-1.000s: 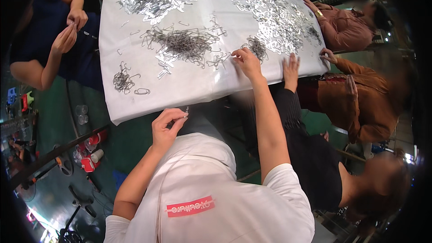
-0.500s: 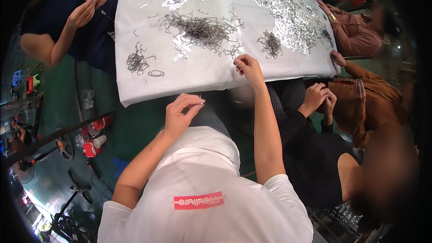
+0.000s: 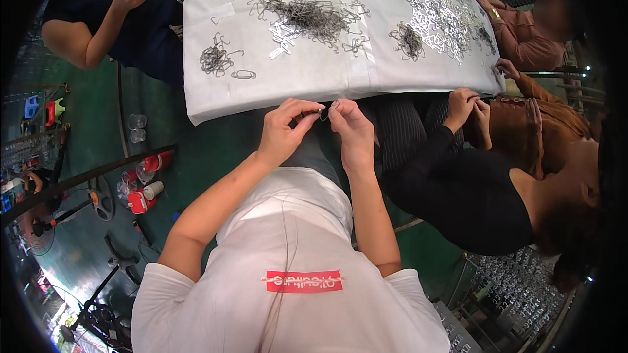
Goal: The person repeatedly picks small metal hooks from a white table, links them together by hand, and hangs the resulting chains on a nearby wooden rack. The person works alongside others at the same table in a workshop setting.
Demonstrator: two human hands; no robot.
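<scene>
In front of my lap, just short of the table edge, my two hands meet with pinched fingertips. My left hand (image 3: 288, 129) grips a small metal piece, mostly hidden by the fingers. A thin dark bent-wire hook (image 3: 324, 116) shows between the hands, held by my right hand (image 3: 353, 132). On the white-covered table (image 3: 288, 82) beyond them lies a tangled heap of dark wire hooks (image 3: 307, 16), with silvery flat metal pieces (image 3: 282, 38) beside it. A smaller hook pile (image 3: 214, 59) and a loose wire loop (image 3: 244, 74) lie at the left.
Shiny metal pieces (image 3: 441, 19) spread over the table's right half, near another small hook pile (image 3: 408, 42). A person in black (image 3: 451, 183) sits close on my right; another in dark blue (image 3: 147, 33) is at the left. Red-and-white containers (image 3: 139, 201) stand on the green floor.
My right hand has drawn back from the table edge to meet my left hand, which has risen slightly and moved right. The view has shifted, with the table higher in the picture.
</scene>
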